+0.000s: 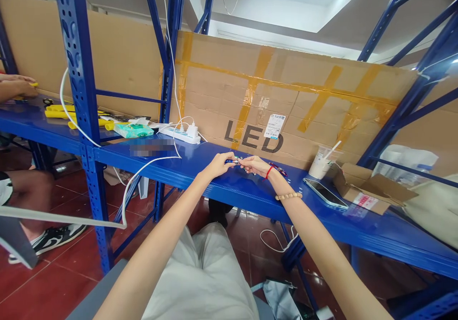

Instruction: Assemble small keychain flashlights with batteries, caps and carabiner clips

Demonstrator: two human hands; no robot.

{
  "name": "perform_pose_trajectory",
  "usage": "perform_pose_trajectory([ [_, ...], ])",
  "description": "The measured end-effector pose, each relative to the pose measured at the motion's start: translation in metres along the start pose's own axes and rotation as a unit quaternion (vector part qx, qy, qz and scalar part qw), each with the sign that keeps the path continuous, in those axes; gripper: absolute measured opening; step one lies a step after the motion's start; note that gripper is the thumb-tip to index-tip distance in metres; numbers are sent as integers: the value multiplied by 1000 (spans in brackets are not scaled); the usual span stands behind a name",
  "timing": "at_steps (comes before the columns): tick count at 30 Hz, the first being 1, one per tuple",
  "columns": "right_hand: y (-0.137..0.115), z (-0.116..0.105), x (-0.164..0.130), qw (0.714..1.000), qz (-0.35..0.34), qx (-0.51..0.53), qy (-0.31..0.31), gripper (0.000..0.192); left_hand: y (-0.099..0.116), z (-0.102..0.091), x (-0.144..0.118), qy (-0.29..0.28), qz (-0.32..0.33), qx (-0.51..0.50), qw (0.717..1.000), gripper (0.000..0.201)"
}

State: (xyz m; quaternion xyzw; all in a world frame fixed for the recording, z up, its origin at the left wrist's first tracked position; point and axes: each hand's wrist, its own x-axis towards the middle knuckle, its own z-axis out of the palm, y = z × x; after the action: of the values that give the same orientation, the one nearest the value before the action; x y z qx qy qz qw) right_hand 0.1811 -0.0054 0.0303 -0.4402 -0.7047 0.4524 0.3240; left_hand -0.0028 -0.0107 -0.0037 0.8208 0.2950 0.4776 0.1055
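Both arms reach out; left hand (216,164) and right hand (255,165) pinch a small blue piece (232,160) together, mid-assembly I'd guess; next needs fine alignment.

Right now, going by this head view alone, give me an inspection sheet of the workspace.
Surface: blue metal shelf, glossy.
Job's things: small blue item pinched between both hands; too small to identify.
Clutter: plastic cup with straw, phone, open carton, tissue pack, yellow pieces.
Grip: left hand and right hand, fingers closed on the item.
Cables: power strip with charger; white cable hanging off the edge.
Surroundings: taped cardboard marked LED, blue uprights, another person's hand far left.
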Motion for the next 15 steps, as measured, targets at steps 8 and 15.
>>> perform_pose_trajectory([
  [8, 0, 0, -2, 1000, 1, 6, 11, 39, 1, 2, -1, -3, -27, -89, 996, 13],
  [15, 3, 0, 5, 999, -23, -6, 38, 43, 1, 0, -4, -33, -43, -48, 997, 24],
])
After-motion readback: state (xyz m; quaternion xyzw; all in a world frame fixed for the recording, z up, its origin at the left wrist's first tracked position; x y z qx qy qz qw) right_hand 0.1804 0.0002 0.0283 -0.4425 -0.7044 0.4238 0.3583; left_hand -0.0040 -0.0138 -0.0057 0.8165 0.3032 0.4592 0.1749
